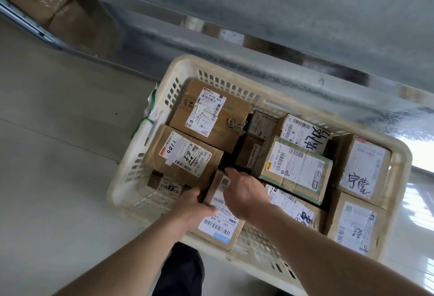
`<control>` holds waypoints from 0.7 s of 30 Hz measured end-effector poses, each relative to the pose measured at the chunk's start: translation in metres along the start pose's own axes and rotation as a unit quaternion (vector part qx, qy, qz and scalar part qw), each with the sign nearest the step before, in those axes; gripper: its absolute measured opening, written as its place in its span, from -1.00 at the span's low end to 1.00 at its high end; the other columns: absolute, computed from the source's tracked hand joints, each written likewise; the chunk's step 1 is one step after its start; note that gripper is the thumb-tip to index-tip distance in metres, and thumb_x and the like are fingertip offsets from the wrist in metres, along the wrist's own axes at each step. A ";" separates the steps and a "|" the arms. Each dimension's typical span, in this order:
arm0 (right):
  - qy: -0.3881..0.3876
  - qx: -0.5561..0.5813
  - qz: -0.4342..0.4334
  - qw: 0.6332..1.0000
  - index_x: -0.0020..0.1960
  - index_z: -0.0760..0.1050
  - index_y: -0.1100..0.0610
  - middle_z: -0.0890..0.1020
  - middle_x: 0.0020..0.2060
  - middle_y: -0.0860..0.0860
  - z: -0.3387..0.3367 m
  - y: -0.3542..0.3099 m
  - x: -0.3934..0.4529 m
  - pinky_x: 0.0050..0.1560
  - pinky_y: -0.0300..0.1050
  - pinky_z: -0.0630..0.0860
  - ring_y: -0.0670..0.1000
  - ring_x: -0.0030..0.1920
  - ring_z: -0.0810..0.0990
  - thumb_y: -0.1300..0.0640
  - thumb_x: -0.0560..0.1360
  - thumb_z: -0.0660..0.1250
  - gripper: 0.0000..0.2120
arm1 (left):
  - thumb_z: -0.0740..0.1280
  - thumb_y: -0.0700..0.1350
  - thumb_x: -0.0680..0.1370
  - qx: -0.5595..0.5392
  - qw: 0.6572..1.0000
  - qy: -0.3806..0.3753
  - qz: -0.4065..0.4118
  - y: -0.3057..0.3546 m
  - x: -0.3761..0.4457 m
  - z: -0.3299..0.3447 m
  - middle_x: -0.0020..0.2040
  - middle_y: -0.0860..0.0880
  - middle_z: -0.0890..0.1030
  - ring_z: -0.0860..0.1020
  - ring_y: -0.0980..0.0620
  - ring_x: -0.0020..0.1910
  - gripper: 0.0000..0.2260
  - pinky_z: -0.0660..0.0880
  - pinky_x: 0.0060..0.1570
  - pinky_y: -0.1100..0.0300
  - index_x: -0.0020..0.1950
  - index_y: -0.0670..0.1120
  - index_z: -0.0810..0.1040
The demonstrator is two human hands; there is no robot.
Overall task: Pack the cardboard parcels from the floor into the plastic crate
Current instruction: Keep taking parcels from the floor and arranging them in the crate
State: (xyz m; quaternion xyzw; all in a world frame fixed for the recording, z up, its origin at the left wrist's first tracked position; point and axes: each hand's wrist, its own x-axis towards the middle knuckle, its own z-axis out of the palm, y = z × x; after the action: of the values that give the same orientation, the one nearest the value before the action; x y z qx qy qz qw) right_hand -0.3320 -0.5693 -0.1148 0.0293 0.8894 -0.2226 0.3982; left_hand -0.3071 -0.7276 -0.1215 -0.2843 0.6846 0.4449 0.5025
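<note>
Brown cardboard parcel with a white barcode label point(219, 215) going in now, tilted over the near rim of the cream slotted plastic crate point(185, 65). Left hand point(196, 208) clamped on its left edge, right hand point(246, 193) pressing flat on top, fingers spread. Crate looks nearly full, labelled parcels packed side by side. Pale floor point(58, 166) around it shows none left waiting.

My one camera sits on my head, looking steeply down and a little forward, close over the crate point(164, 89) on the floor point(58, 154). My forearms enter from 6 o'clock, the crate fills the centre toward 3 o'clock, and a metal shelf point(258, 13) edge crosses from 10 to 3 o'clock.
</note>
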 end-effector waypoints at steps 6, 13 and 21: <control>0.032 -0.012 -0.019 0.999 0.41 0.42 0.05 0.61 0.10 0.08 0.000 0.004 0.000 -0.05 0.00 0.59 0.14 0.04 0.61 -0.08 0.64 0.08 -0.58 | 0.39 -0.12 0.58 0.115 0.991 -0.020 0.066 0.000 -0.002 0.002 0.05 0.09 0.65 0.62 0.08 0.06 -0.76 0.56 0.15 0.08 0.23 0.06 0.54; 0.025 -0.016 -0.007 1.000 0.45 0.31 0.04 0.56 0.15 0.07 0.009 0.003 0.008 -0.01 -0.01 0.52 0.12 0.09 0.57 -0.03 0.71 0.03 -0.64 | 0.24 -0.13 0.67 0.175 0.981 0.030 0.077 0.002 0.013 0.005 0.02 0.05 0.59 0.60 0.06 -0.01 -0.89 0.56 -0.08 0.21 0.18 0.02 0.41; -0.069 -0.023 -0.055 0.996 0.63 0.05 0.04 0.41 0.45 0.07 -0.001 0.012 0.006 0.43 0.04 0.42 0.14 0.43 0.42 0.20 0.51 0.43 -0.18 | 0.49 -0.23 0.41 0.207 0.974 0.026 0.090 -0.018 0.014 0.010 0.11 0.07 0.60 0.62 0.06 0.08 -0.36 0.60 -0.08 0.28 0.34 0.10 0.24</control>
State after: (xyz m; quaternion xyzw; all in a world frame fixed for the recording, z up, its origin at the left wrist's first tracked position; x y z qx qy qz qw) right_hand -0.3339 -0.5594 -0.1233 -0.0439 0.8647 -0.2251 0.4468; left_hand -0.2929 -0.7259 -0.1417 -0.1225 0.7977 0.3295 0.4900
